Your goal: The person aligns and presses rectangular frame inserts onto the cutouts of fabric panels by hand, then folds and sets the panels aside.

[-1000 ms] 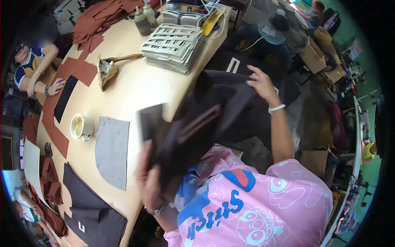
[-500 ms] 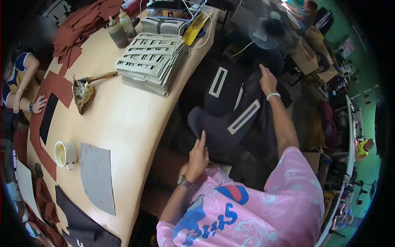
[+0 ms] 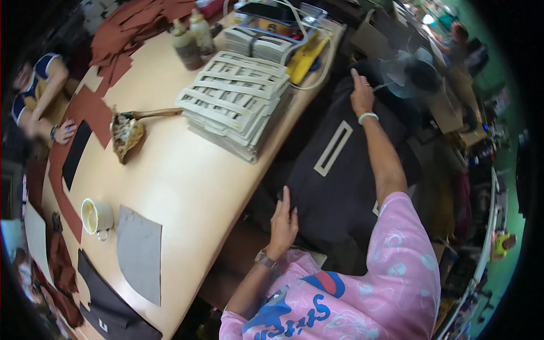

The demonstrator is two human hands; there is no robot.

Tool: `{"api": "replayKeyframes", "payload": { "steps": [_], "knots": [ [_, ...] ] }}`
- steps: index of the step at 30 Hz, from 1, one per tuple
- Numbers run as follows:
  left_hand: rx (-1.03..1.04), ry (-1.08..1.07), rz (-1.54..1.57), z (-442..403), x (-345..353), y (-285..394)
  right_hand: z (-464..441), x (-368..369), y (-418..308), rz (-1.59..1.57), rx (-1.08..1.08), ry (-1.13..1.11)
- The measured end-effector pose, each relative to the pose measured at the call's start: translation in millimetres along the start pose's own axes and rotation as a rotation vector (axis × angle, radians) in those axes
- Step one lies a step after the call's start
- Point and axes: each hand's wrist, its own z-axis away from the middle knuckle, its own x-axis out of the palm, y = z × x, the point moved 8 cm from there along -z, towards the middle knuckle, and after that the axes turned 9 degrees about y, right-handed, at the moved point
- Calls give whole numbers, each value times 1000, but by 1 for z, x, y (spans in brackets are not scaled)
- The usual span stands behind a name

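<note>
"Head view: where to find the cloth (image 3: 323,204)?"
"Beside the table (image 3: 170,181), spread out, a pale frame (image 3: 321,169) uppermost."
"And the grips?"
"Both unclosed. Left hand (image 3: 282,229) at the near side, fingers straight; right hand (image 3: 362,101) at the far end, fingers outstretched, no pinch visible."
"Why so?"
"Probably to smooth and steady the cloth. Card stack (image 3: 235,102) near the table's edge, presumably for easy reach."

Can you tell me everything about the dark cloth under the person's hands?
The dark cloth looks like plain fabric, spread mostly flat beside the table, with folds at its near end. A pale, narrow rectangular frame sits slanted on it. The left hand touches its left edge; the right hand lies near its far end. What's underneath is hidden.
</note>
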Motion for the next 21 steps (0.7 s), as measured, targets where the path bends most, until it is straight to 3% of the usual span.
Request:
{"api": "replayKeyframes", "payload": {
  "steps": [2,3,5,6,7,9,10,15,18,20,21],
  "knots": [
    [37,20,-18,-12,4,-10,-14,8,1,-68,-12,42],
    [-93,-55,6,-20,4,-12,-18,15,6,-153,12,70],
    [171,153,-98,-28,-4,-9,-22,21,3,-184,80,30],
    [134,127,-103,-29,-5,-13,-19,42,18,-181,85,48],
    [98,101,-108,-30,-6,-17,-18,47,17,-86,169,-78],
    [-232,-149,-12,-20,-10,-21,-9,45,10,-19,147,-44],
    [-179,-196,-65,-15,-20,-13,-2,43,6,-68,236,-79],
    [48,-337,-245,44,-68,18,38,-13,-40,-154,180,93],
    [212,-369,-120,81,-107,62,68,-66,-75,-208,170,146],
    [31,-504,110,103,-141,95,88,-104,-102,-295,105,182],
    [180,-480,238,115,-159,114,98,-123,-119,-340,71,186]
  ]
}}
